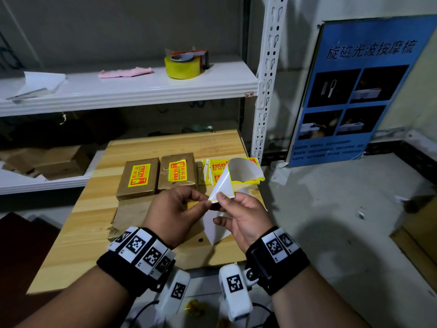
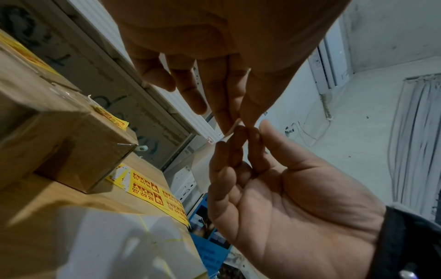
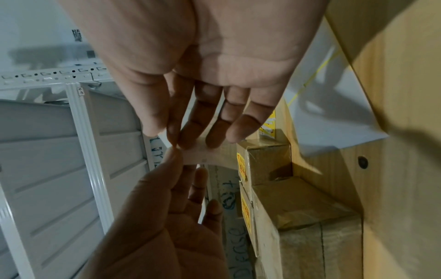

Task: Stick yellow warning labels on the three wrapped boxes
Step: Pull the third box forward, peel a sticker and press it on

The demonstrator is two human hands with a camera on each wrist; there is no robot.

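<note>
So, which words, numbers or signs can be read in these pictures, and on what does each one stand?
"旋磁光波按摩梳": heading of the blue poster.
"易碎品": yellow label on the left box, upside down.
"易碎品": label on the right box, with a glass symbol.
"4-4": tag on the shelf edge, handwritten.
Poster's small print, labels' small print, label sheets: too blurred to read.
Wristband squares: coded patterns, no words.

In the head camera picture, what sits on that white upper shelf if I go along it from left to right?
White folded sheet → pink cloth → yellow tape roll with its dispenser just behind, then the shelf's upright post.
</note>
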